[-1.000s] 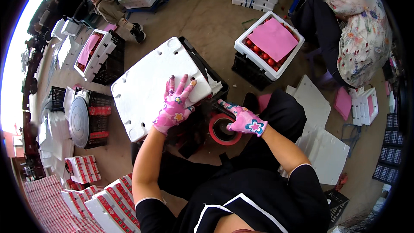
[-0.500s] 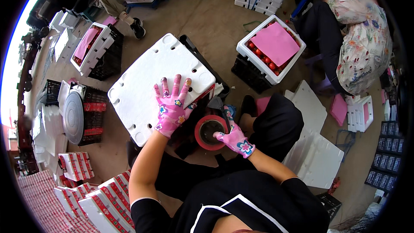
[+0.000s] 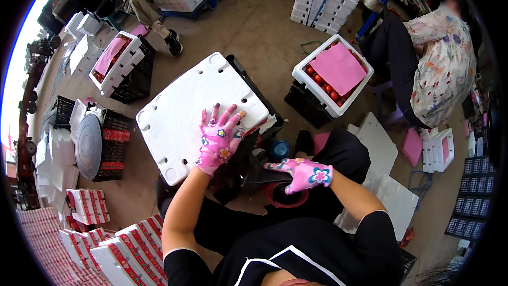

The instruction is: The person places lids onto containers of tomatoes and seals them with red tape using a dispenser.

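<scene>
White square foam lid lies flat on black plastic crate, centre frame. Left hand in pink flowered glove, fingers spread, presses flat on lid's near edge, gripping nothing. Right hand, same glove, curls over red tape roll held low, right of the crate.

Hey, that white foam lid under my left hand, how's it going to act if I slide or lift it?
The white foam lid looks rigid and probably very light for its size, so it should lift flat, not sag. It overhangs the black crate beneath, so a push may tip it. The left hand lies flat on it; foam corners likely crumble if knocked.
</scene>
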### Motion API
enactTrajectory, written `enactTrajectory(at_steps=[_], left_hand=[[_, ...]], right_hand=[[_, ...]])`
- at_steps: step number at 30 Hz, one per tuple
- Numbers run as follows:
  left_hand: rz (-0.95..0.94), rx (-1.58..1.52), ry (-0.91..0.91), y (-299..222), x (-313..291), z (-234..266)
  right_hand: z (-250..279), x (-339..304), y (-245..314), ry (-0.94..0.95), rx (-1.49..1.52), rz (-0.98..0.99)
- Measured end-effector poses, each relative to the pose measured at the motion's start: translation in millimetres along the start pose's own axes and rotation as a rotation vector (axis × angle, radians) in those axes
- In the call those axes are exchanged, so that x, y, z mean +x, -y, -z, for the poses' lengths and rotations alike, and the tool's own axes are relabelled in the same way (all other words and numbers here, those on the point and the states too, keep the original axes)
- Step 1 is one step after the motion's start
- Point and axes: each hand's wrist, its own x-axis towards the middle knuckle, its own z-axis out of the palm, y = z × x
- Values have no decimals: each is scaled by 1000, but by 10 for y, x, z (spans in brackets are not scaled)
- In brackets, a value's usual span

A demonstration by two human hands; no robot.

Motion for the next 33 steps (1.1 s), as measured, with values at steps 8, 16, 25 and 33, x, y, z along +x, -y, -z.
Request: enactTrajectory(at_steps=[8,16,25,33], left_hand=[[54,274,-226,-589,663,-476],[-22,385,-246,-600,640,-489],[222,133,-210,-88,359,254],[1002,-471,-507,1553,-1313,-32]], right_hand=[[-20,-2371,-937,-1004,838,-135],[-2268,-4198,-2485,-1772,1155,-549],[-1030,-3240,-2390,-1411,-226,-1118],[1151,1068,-476,-693,-113,-210]])
